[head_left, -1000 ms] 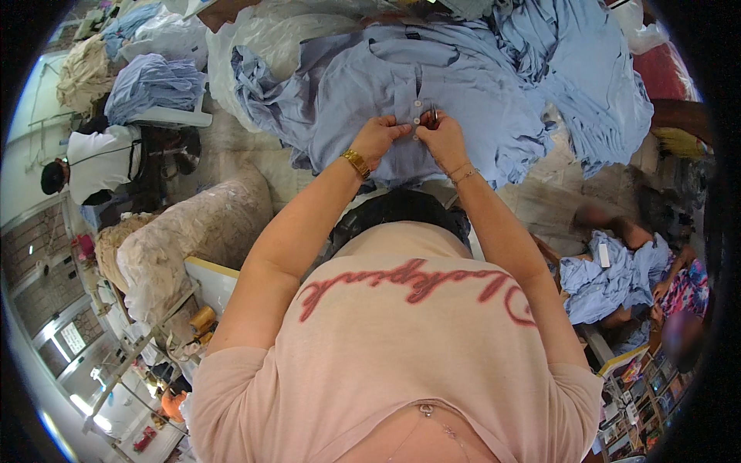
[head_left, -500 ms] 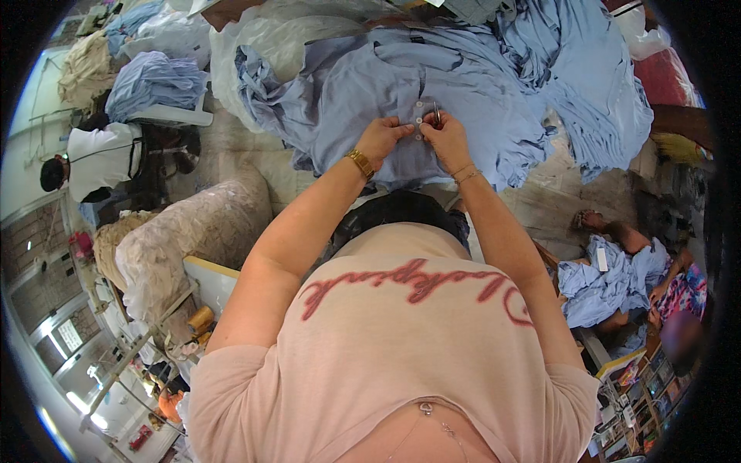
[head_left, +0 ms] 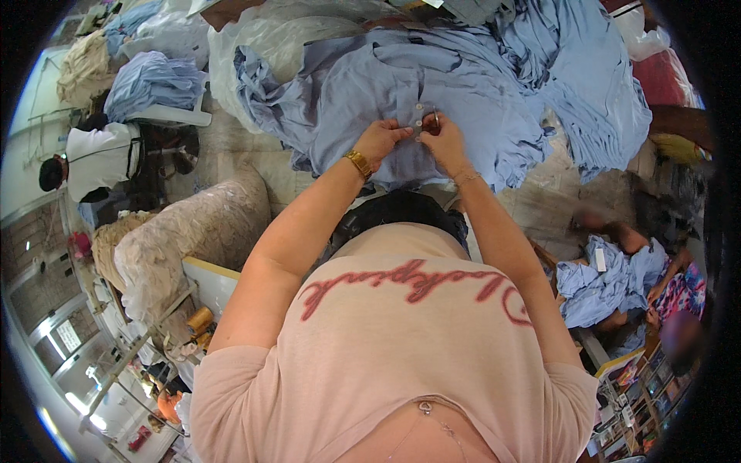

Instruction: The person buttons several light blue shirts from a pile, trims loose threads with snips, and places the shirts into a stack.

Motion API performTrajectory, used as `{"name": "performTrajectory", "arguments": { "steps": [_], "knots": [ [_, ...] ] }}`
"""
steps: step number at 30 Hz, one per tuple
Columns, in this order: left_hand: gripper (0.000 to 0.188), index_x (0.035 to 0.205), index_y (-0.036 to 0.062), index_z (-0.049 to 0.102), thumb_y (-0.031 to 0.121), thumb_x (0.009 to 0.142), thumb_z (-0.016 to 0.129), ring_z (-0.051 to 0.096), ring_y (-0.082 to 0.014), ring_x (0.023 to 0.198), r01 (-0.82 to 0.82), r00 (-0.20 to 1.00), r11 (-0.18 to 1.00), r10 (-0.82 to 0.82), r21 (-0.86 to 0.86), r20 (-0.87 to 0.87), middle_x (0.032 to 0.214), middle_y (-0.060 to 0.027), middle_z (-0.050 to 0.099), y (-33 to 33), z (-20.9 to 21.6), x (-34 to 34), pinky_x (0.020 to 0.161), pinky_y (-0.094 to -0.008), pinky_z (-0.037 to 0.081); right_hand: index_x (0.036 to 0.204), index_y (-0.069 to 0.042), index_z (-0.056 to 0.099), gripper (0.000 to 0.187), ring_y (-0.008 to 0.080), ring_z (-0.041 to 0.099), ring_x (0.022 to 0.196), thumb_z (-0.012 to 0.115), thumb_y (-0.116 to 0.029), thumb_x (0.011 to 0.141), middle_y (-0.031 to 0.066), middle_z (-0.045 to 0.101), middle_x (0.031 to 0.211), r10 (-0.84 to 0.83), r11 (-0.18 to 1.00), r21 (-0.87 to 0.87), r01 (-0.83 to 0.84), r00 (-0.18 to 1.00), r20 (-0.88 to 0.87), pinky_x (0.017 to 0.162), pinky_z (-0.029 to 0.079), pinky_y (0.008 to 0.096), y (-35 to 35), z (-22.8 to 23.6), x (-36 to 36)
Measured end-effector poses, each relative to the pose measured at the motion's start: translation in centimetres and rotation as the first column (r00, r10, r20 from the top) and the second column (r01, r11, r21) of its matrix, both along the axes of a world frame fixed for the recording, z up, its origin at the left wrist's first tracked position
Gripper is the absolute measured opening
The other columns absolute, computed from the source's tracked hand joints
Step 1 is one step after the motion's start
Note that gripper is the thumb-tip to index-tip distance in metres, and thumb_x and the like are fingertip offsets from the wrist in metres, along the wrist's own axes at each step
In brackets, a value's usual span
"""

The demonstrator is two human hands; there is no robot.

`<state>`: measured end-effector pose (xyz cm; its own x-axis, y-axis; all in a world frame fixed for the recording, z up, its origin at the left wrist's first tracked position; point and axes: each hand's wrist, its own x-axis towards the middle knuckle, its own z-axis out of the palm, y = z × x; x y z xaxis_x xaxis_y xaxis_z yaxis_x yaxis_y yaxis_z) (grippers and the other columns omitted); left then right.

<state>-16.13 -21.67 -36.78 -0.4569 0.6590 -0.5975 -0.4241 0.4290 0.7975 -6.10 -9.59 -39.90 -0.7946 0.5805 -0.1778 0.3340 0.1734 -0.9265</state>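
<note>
A light blue buttoned shirt [head_left: 347, 100] lies spread in front of me, its collar at the far side. A row of pale buttons [head_left: 419, 123] runs down its front between my hands. My left hand [head_left: 380, 142] is closed, thumb and finger pinching the cloth just left of the buttons. Opposite it, my right hand [head_left: 445, 145] is closed around a small pair of metal scissors [head_left: 436, 120], which pokes up from the fingers. The fingertips of that hand rest at the button strip; the blades are hard to make out.
More blue garments [head_left: 587, 85] heap up at the right. Clear plastic bags [head_left: 262, 46] lie behind the shirt. Folded blue cloth [head_left: 158, 83] is stacked on the left, near a person in white [head_left: 100, 158]. A wrapped bulky bundle [head_left: 185, 231] stands left; another person handles blue garments [head_left: 610, 282] at right.
My right hand has shifted slightly down the button strip, and the scissors in it have turned a little. My left hand keeps almost the same place on the cloth.
</note>
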Motion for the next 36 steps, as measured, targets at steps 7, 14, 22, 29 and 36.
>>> {"name": "performTrajectory", "arguments": {
  "steps": [7, 14, 22, 29, 36],
  "knots": [
    [0.018, 0.087, 0.0067, 0.058, 0.023, 0.079, 0.057, 0.043, -0.0091, 0.068, 0.046, 0.994, 0.998, -0.041, -0.044, 0.106, 0.077, 0.0015, 0.053, -0.3, -0.4, -0.7, 0.064, -0.0230, 0.034, 0.090, 0.001, 0.057, 0.023, 0.0116, 0.049, 0.056, 0.057, -0.015, 0.074, 0.0050, 0.057, 0.073, -0.137, 0.922, -0.351, 0.165, 0.985, 0.104, 0.054, 0.041, 0.0256, 2.3, -0.9, 2.9],
    [0.018, 0.092, 0.0063, 0.057, 0.020, 0.080, 0.055, 0.044, -0.0092, 0.071, 0.074, 0.991, 0.993, -0.064, -0.087, 0.119, 0.080, 0.0021, 0.053, -0.5, -1.3, -1.5, 0.063, -0.0233, 0.034, 0.090, -0.001, 0.056, 0.027, 0.0093, 0.045, 0.054, 0.065, -0.015, 0.069, 0.0019, 0.054, 0.069, -0.141, 0.851, -0.486, 0.199, 0.978, 0.153, 0.050, 0.038, 0.0215, 0.4, 0.7, 2.7],
    [0.016, 0.087, 0.0033, 0.057, 0.017, 0.080, 0.053, 0.046, -0.0115, 0.070, 0.049, 0.997, 0.996, -0.044, -0.078, 0.064, 0.075, -0.0005, 0.053, -0.5, -1.0, -1.2, 0.066, -0.0268, 0.037, 0.090, -0.003, 0.052, 0.028, 0.0056, 0.038, 0.048, 0.067, -0.007, 0.067, -0.0004, 0.051, 0.068, -0.154, 0.739, -0.641, 0.206, 0.978, 0.138, 0.043, 0.030, 0.0179, 0.1, 0.5, 3.2],
    [0.019, 0.092, 0.0037, 0.056, 0.018, 0.079, 0.058, 0.046, -0.0095, 0.067, 0.066, 0.994, 0.997, -0.062, -0.039, 0.091, 0.080, 0.0008, 0.053, -1.0, -1.1, -1.4, 0.060, -0.0218, 0.037, 0.089, -0.001, 0.052, 0.026, 0.0065, 0.040, 0.050, 0.065, -0.005, 0.067, 0.0005, 0.051, 0.068, -0.161, 0.694, -0.692, 0.197, 0.980, 0.118, 0.043, 0.031, 0.0184, 0.3, 1.4, 4.3],
    [0.024, 0.096, -0.0011, 0.052, 0.019, 0.083, 0.053, 0.054, -0.0141, 0.070, -0.165, 0.982, 0.986, 0.162, 0.017, 0.095, 0.082, -0.0049, 0.056, -1.7, -1.0, -0.4, 0.067, -0.0265, 0.046, 0.091, -0.002, 0.055, 0.017, 0.0076, 0.044, 0.053, 0.057, -0.008, 0.075, 0.0016, 0.051, 0.072, -0.089, 0.974, -0.202, 0.104, 0.993, 0.081, 0.046, 0.034, 0.0208, 0.6, -1.2, 5.3]
  ]
}}
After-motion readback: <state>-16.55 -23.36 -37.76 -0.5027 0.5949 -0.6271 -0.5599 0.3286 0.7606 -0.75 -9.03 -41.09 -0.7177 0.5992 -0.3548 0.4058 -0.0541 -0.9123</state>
